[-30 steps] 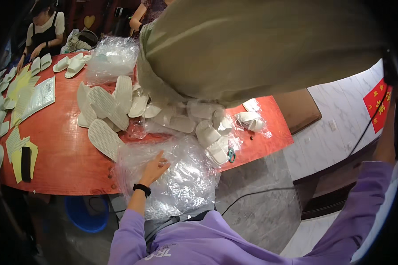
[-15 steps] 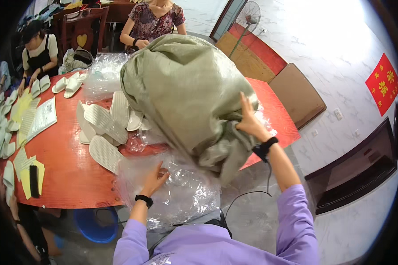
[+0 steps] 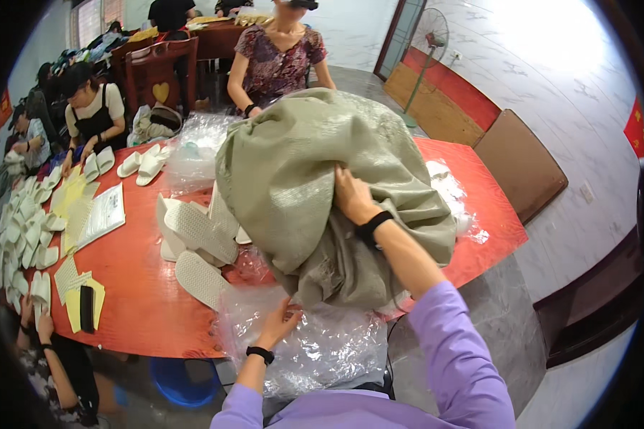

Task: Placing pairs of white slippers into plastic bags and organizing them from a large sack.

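A large, bulging olive-green woven sack (image 3: 322,154) rests on the red table, its loose, crumpled end toward me. My right hand (image 3: 354,194) is on the sack's front, its fingers closed on a fold of the fabric, fingertips partly sunk in it. Below the sack's near edge, my left hand (image 3: 279,325) has its fingers curved and apart, holding nothing, over clear plastic bags (image 3: 329,357) on my lap side of the table. Left of the sack lie several off-white textured slipper soles (image 3: 202,232), partly overlapping; some are hidden under the sack.
The red table (image 3: 150,286) also bears yellow sheets with a black brush (image 3: 86,309), a white packet (image 3: 101,214), clear plastic (image 3: 197,150) and many slippers (image 3: 32,232). Co-workers sit across and at left. A blue bin (image 3: 184,382) stands below; a fan (image 3: 431,43) stands far right.
My right hand has moved from the sack's right side onto its front, fingers drawn together. The sack has shifted and sagged lower over the table. My left hand is closer to its lower edge.
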{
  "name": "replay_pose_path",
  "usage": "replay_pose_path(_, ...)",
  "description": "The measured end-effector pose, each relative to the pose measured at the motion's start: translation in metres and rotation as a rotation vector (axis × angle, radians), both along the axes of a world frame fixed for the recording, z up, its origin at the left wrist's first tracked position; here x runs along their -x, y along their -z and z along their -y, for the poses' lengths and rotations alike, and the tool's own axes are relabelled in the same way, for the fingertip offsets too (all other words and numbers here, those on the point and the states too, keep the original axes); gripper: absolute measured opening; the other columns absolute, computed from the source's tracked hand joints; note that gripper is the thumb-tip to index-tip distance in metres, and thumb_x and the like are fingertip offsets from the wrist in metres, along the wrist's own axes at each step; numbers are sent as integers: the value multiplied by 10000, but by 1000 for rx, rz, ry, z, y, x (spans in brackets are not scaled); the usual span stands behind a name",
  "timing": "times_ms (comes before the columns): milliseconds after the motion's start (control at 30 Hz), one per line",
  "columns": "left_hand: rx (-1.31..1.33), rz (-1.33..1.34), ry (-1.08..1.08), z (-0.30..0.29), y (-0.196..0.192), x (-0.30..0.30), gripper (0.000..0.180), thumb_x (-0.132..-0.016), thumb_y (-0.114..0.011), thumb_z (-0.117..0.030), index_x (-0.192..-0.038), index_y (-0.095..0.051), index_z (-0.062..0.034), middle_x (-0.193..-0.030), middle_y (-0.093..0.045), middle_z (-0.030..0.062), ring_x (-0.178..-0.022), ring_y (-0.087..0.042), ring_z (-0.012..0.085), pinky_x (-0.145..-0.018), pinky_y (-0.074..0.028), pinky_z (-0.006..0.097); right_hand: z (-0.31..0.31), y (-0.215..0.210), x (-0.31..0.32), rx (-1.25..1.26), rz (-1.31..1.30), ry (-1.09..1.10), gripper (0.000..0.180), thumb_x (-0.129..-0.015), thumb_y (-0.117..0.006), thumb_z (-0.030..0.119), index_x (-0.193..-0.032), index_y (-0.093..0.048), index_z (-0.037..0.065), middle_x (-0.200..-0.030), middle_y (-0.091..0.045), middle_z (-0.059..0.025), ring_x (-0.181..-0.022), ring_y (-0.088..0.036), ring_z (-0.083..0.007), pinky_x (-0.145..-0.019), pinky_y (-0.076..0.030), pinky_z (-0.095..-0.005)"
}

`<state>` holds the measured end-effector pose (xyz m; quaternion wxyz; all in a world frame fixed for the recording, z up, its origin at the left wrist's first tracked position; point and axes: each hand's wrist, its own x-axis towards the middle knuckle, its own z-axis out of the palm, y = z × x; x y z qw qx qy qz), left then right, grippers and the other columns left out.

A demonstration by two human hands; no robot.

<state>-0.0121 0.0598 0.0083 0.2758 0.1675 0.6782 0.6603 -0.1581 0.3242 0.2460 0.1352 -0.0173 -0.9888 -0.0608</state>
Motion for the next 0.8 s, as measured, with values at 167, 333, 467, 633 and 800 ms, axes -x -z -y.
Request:
replay_pose_path(167, 11, -73, -34, 2, -3, -2, 651, -885, -613, -242, -1425, -298, -60, -1107, -635, 145, -882, -663, 220, -776, -516, 316, -42, -95, -49, -178, 36, 59, 147, -769, -591, 75, -895, -579, 1, -805, -659, -185, -734, -662, -322, -616, -523, -425)
replay_pose_path(333, -19, -121, -18, 0, 4, -4, 674, -883, -621, -288, -1431, -298, -64, -1119, -639, 143, -868, -667, 244, -770, -520, 335, -121, -163, -125, -425, 214, 247, 147, -781, -554, 109, -837, -643, 6, -946, -647, -181, -818, -656, -320, -724, -526, -422)
replay_pose_path(467, 10, -185, 6, 0, 1, -3, 670, -881, -625, -285, -1425, -305, -60, -1129, -636, 142, -866, -665, 243, -772, -517, 330, -180, -196, -176, 611, -109, 12, 382, -776, -438, -9, -1122, -598, -39, -1160, -580, -149, -1086, -550, -230, -984, -392, -290)
replay_pose_path(633, -56, -138, -35, -1, 15, 1, 669, -879, -627, -278, -1417, -305, -45, -1064, -644, 164, -841, -642, 207, -752, -510, 301, -106, -152, -191, 1308, -264, 4, 352, -897, -429, 31, -1246, -468, 33, -1196, -539, -97, -1094, -531, -199, -959, -430, -342)
replay_pose_path(800, 173, -118, 67, -12, -17, 5, 573, -828, -655, -260, -1311, -459, -24, -1012, -651, 186, -859, -635, 233, -755, -496, 321, -124, 1, -176, 1044, -135, 187, 678, -816, -573, 77, -1420, -267, 48, -1381, -368, -181, -1204, -443, -339, -973, -417, -405)
